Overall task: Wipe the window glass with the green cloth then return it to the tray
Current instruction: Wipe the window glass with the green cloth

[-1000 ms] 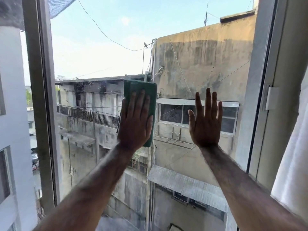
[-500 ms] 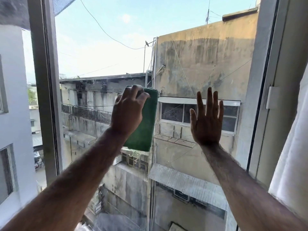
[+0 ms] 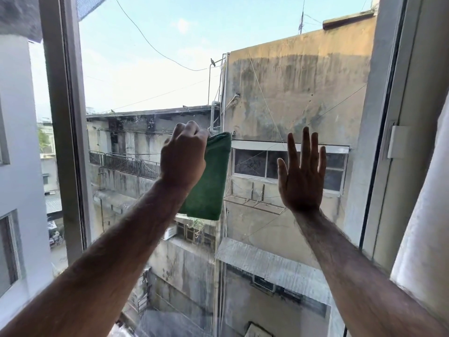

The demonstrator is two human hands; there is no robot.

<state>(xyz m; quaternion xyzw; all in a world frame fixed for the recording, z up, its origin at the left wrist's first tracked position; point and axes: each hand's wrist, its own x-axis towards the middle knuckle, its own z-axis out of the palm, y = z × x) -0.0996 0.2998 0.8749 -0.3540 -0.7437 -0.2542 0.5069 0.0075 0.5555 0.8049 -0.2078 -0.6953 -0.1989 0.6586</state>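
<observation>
My left hand (image 3: 183,158) is curled into a fist around the top edge of the green cloth (image 3: 210,181), with the knuckles bunched at the cloth's upper left corner. The cloth hangs down from that grip as a folded rectangle, slightly tilted so its lower end sits toward 7 o'clock, and it lies against the window glass (image 3: 150,76) near the middle of the pane. Its right edge and bottom edge show clear of my wrist; the left part is hidden behind my hand and forearm.

My right hand (image 3: 302,176) is spread flat, palm to the glass, at 3 o'clock from the cloth and apart from it. All 4 fingers (image 3: 305,144) point to 12 o'clock with the thumb angled out toward 10 o'clock. It has hold of nothing.

Both my forearms reach up from the bottom corners of the view, bare to the elbow. The grey window frame (image 3: 65,132) stands upright at 9 o'clock from my left hand, well apart from it. Another frame post (image 3: 386,117) rises at 3 o'clock beyond my right hand, with a small pale latch (image 3: 398,142) on it. A white curtain (image 3: 427,227) hangs at the far right edge.

Through the glass I see stained concrete buildings (image 3: 298,88), a railed balcony, wires across the sky and 1 bird perched on a pole.
</observation>
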